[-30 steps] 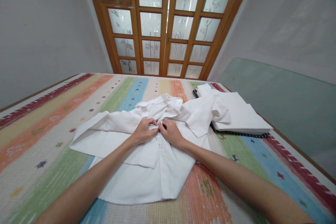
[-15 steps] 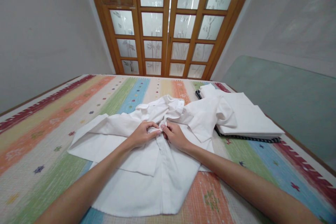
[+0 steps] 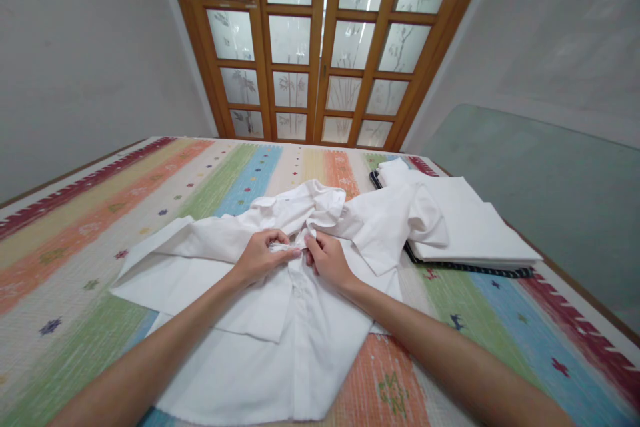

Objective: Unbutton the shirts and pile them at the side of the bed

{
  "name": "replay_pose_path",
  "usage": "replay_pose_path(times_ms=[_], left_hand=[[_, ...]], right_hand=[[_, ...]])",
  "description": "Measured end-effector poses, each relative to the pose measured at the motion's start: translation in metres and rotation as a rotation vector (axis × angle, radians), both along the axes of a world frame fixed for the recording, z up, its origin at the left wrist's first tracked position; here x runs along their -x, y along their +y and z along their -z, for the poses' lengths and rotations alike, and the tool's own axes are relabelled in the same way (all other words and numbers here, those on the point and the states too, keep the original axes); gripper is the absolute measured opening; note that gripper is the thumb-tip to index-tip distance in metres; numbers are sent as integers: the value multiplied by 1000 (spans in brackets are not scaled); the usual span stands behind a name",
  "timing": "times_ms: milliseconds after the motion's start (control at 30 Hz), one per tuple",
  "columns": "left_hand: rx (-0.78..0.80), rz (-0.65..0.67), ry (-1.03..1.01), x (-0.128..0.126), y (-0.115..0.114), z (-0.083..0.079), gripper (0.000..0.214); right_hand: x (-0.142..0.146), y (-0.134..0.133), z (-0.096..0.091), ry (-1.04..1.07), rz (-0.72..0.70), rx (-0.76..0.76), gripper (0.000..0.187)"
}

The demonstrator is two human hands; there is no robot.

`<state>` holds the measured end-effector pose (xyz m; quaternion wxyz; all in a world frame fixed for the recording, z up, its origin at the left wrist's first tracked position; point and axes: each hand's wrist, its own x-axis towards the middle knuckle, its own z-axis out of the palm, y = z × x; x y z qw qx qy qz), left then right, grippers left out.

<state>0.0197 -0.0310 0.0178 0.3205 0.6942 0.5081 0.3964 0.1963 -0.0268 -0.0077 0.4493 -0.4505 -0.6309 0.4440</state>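
Observation:
A white button-up shirt [image 3: 240, 373] lies spread on the striped cloth, its collar toward the far side and its hem toward me. My left hand [image 3: 264, 255] pinches the front placket a little below the collar. Close beside it, my right hand [image 3: 327, 260] grips the other front edge, thumb and fingers pressed together. Between the fingertips the fabric is bunched, and any button there is too small to make out. The sleeves stretch out to either side; the right one reaches the folded pile.
Folded white garments [image 3: 470, 220] lie stacked on a dark item with a striped edge [image 3: 475, 268] at the right. A multicoloured striped cloth [image 3: 100, 240] covers the surface. Beyond stand wooden doors with glass panes [image 3: 317, 47]. A pale green panel [image 3: 540, 173] rises along the right side.
Both hands, still gripping the placket, have shifted slightly left and drawn a little apart. The shirt's lower part has slid a bit left and toward me. The view has moved slightly.

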Motion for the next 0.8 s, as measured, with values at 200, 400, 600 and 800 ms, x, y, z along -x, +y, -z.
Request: replay_pose_path(times_ms=[200, 400, 600, 800], left_hand=[[-87, -116, -106, 9, 6, -7, 30], [-254, -329, -260, 26, 17, -21, 30], [-323, -308, -319, 23, 17, -28, 30], [-391, -168, -257, 14, 2, -39, 24]], right_hand=[[-4, 9, -2, 408, 293, 173, 32], [-15, 21, -32, 471, 498, 336, 31], [-21, 9, -71, 284, 83, 505, 42], [-14, -12, -81, 91, -437, 733, 59]])
